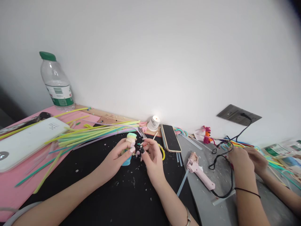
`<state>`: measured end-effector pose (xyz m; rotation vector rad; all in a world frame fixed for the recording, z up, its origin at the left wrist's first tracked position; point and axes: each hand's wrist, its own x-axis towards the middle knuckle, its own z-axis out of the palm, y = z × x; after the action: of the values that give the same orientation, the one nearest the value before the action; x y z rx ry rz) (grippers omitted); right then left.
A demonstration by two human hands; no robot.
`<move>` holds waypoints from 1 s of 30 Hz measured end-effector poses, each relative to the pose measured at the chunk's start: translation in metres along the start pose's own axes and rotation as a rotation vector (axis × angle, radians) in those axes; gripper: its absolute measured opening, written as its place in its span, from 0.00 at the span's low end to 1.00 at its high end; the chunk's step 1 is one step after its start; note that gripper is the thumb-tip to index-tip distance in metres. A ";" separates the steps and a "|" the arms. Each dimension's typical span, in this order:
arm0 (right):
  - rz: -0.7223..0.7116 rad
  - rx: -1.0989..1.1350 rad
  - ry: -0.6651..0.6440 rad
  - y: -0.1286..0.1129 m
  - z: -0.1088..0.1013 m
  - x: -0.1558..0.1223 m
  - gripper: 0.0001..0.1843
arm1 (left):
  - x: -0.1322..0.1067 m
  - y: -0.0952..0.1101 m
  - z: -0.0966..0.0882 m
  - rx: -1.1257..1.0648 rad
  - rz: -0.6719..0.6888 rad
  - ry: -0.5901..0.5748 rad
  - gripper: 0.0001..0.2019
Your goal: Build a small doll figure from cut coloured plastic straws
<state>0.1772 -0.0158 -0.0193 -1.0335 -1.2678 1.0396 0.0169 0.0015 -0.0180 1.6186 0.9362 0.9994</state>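
My left hand (117,157) is closed round a small pipe-cleaner figure (130,145) with a pale green cap, a pink face and a blue base, held upright over the black mat (113,191). My right hand (151,155) sits just right of the figure, its fingers pinched on small thin pieces that I cannot make out, touching or nearly touching the figure's side. A yellow pipe-cleaner loop (162,152) lies behind my right hand.
A bundle of coloured pipe cleaners (94,133) lies to the left by a white power bank (25,141) and a plastic bottle (57,84). A lit candle (154,122), phone (171,138) and pink glue gun (199,171) lie right. Another person's hands (246,158) work at far right.
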 end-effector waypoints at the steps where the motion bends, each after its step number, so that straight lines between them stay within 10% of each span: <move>1: 0.054 0.047 -0.010 0.000 -0.001 0.001 0.16 | -0.001 0.001 0.000 -0.005 0.014 -0.042 0.14; 10: 0.230 0.239 -0.186 0.001 -0.004 0.005 0.15 | -0.008 0.002 0.003 0.031 0.029 -0.251 0.14; 21: 0.243 0.403 -0.043 0.007 -0.006 0.010 0.14 | 0.003 0.002 -0.024 0.145 0.167 0.004 0.11; 30: 0.310 0.347 -0.194 -0.001 -0.002 0.006 0.13 | 0.006 0.004 -0.025 0.156 0.166 -0.142 0.15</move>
<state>0.1791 -0.0103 -0.0175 -0.8901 -1.0464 1.5683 -0.0035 0.0144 -0.0081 1.8972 0.8100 0.9271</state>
